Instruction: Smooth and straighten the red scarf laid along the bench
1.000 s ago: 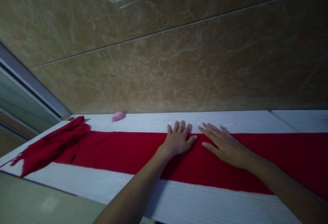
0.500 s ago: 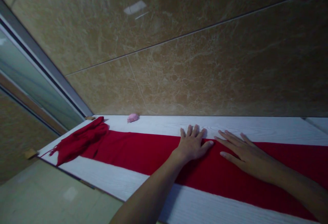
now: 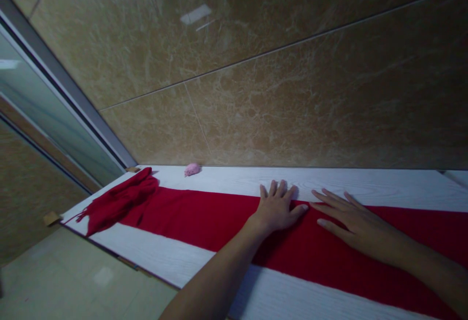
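A long red scarf [image 3: 215,217] lies stretched lengthwise along a white wood-grain board [image 3: 175,251]. Its left end is bunched into folds, with fringe at the tip; the right part runs out of the picture. My left hand [image 3: 276,208] rests palm down near the scarf's far edge, fingers spread, fingertips reaching onto the white surface. Just right of it, my right hand [image 3: 351,220] is over the scarf with its fingers apart and stretched out. Neither hand grips anything.
A small pink object [image 3: 192,169] sits on the board by the marble-patterned wall [image 3: 274,110]. At the left stands a metal-framed glass panel [image 3: 54,115]. Small brown corner blocks [image 3: 51,219] show at the board's left end. Pale floor tiles [image 3: 102,276] lie below.
Both hands keep nearly the same place on the scarf. The whole view has shifted slightly, so everything appears a little further right.
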Motion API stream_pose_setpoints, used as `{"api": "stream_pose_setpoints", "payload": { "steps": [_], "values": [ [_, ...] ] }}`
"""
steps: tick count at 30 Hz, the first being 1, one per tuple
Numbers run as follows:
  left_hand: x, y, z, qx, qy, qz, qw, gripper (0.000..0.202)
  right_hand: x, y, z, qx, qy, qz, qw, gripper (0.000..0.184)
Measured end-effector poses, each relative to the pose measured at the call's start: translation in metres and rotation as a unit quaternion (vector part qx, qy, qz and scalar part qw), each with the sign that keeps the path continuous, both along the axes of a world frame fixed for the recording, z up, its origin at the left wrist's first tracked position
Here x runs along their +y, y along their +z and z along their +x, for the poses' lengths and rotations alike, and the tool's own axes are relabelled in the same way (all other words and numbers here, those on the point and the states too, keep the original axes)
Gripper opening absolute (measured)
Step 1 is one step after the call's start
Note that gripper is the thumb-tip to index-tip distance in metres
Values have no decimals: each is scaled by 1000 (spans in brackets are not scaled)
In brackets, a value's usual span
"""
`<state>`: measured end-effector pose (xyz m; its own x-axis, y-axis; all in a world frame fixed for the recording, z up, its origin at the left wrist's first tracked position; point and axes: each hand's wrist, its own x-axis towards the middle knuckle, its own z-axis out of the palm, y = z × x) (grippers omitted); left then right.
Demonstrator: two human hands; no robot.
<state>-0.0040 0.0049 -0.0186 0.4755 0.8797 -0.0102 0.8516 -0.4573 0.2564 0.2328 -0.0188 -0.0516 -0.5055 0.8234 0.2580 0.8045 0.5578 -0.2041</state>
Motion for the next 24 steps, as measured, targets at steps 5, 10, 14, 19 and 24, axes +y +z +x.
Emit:
{"api": "stream_pose_setpoints", "payload": {
  "steps": [5, 10, 14, 19, 24],
  "values": [
    [1, -3, 0, 2, 0, 7, 1000, 85, -1, 2, 0, 5, -9, -24, 1000, 63],
    [-1, -2, -2, 4, -2, 14, 1000, 82, 1, 1, -1, 24, -11, -37, 999, 63],
    [-6, 2, -1, -21, -3, 31, 999, 75, 4, -2, 0, 36, -5, -29, 999, 63],
    [-7, 24, -19, -8, 14, 57, 998, 70, 2, 3, 4, 48, -22, -38, 998, 67],
    [7, 54, -100, 87, 171, 79, 978, 65, 4, 5, 10, 49, -40, -50, 997, 75]
  ]
}}
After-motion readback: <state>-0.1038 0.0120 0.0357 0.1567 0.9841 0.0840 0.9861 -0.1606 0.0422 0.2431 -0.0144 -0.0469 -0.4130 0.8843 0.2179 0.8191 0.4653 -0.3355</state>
